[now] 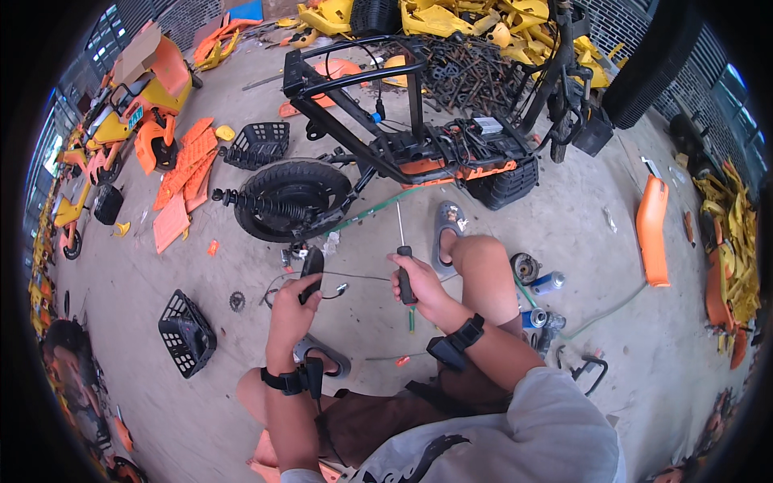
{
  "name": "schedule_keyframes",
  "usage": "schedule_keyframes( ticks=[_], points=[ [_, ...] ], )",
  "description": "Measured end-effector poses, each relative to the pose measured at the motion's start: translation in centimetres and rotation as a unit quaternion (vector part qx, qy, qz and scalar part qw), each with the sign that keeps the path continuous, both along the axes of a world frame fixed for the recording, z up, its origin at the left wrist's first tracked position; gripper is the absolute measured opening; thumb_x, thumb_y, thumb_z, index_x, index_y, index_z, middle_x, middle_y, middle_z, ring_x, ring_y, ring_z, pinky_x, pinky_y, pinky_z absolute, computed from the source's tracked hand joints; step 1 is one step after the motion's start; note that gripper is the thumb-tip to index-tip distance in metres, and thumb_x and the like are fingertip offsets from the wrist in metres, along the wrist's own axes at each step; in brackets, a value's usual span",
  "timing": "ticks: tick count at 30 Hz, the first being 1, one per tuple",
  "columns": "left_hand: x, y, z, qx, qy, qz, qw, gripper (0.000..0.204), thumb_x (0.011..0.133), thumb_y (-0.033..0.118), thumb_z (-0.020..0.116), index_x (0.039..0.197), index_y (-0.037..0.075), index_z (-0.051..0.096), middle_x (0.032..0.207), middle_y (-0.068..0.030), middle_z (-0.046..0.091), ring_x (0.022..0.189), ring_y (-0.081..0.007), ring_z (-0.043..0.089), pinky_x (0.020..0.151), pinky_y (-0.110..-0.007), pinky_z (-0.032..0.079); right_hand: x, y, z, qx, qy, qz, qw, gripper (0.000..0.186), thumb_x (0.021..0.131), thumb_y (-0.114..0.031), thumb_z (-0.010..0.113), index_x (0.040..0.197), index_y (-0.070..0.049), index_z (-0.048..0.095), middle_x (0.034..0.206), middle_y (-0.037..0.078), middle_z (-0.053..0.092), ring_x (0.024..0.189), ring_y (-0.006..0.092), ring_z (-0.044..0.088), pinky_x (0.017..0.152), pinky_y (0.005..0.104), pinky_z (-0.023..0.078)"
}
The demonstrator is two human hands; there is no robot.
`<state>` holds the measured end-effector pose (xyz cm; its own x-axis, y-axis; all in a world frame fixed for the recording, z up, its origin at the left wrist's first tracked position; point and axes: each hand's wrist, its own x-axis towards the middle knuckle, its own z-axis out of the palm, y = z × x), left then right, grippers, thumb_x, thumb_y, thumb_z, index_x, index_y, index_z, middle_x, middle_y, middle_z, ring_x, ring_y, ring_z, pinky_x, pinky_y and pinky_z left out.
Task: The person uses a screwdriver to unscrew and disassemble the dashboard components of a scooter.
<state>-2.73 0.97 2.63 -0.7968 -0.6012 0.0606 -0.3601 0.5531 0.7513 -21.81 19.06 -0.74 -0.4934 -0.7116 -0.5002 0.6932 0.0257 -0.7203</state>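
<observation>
My right hand (425, 291) is wrapped round the dark handle of a screwdriver (404, 256), whose thin shaft points up and away from me. To its left, my left hand (291, 310) grips a black elongated part (314, 262), rounded at its far end; I cannot make out its kind. A thin dark cable (354, 274) runs near this part towards my right hand, and a small connector end (342, 288) shows beside my left fingers. Beyond both hands lies a stripped scooter frame (354, 133) with its black wheel (290, 201) and shock absorber (266, 206).
A black basket (187, 333) sits on the floor at left, another basket (256, 145) beyond. Spray cans (547, 282) and a round hub part (526, 269) lie by my right leg. An orange panel (652, 229) lies at right. Metal parts (467, 72) are heaped at the back.
</observation>
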Motion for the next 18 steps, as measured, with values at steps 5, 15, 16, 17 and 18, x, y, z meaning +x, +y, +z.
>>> schedule_keyframes(
  ticks=[5, 15, 16, 17, 18],
  points=[
    [1.2, -1.3, 0.5, 0.006, 0.072, 0.084, 0.994, 0.048, 0.086, 0.000, 0.063, 0.133, 0.009, 0.057, 0.089, -0.0084, 0.065, 0.065, -0.0112, 0.058, 0.061, -0.026, 0.049, 0.5, -0.5, -2.2, 0.048, 0.012, -0.033, 0.998, 0.042, 0.095, -0.028, 0.051, 0.131, -0.008, 0.040, 0.075, 0.008, 0.058, 0.055, 0.0161, 0.056, 0.049, 0.0316, 0.046],
    [1.9, -2.5, 3.3, 0.143, 0.260, 0.177, 0.938, 0.055, 0.087, 0.000, 0.063, 0.139, 0.010, 0.046, 0.096, -0.0090, 0.067, 0.066, -0.0106, 0.065, 0.051, -0.021, 0.047, -0.6, -7.3, -8.8, 0.193, 0.190, 0.318, 0.908, 0.034, 0.091, -0.026, 0.057, 0.115, -0.003, 0.053, 0.078, 0.009, 0.063, 0.056, 0.0164, 0.061, 0.045, 0.0301, 0.049],
    [2.0, -2.5, 3.6, 0.142, 0.263, 0.185, 0.936, 0.055, 0.087, 0.000, 0.063, 0.139, 0.010, 0.046, 0.096, -0.0090, 0.067, 0.066, -0.0106, 0.065, 0.051, -0.021, 0.047, -0.9, -8.1, -11.3, 0.250, 0.211, 0.388, 0.862, 0.030, 0.090, -0.029, 0.059, 0.105, -0.003, 0.059, 0.074, 0.008, 0.062, 0.055, 0.0161, 0.060, 0.043, 0.0302, 0.048],
    [1.6, -2.5, 3.7, 0.173, 0.268, 0.189, 0.929, 0.055, 0.087, 0.000, 0.063, 0.138, 0.009, 0.046, 0.094, -0.0088, 0.068, 0.066, -0.0107, 0.065, 0.050, -0.022, 0.047, -1.0, -8.1, -13.9, 0.251, 0.216, 0.391, 0.859, 0.030, 0.090, -0.029, 0.059, 0.105, -0.003, 0.059, 0.074, 0.008, 0.062, 0.055, 0.0161, 0.060, 0.043, 0.0302, 0.048],
    [1.6, -2.6, 3.8, 0.203, 0.272, 0.194, 0.920, 0.054, 0.088, 0.000, 0.063, 0.138, 0.009, 0.046, 0.093, -0.0087, 0.068, 0.066, -0.0109, 0.065, 0.050, -0.022, 0.047, -0.5, -7.6, -16.5, 0.251, 0.262, 0.389, 0.847, 0.030, 0.088, -0.031, 0.059, 0.093, -0.002, 0.061, 0.067, 0.008, 0.061, 0.048, 0.0170, 0.056, 0.042, 0.0316, 0.044]
  ],
)
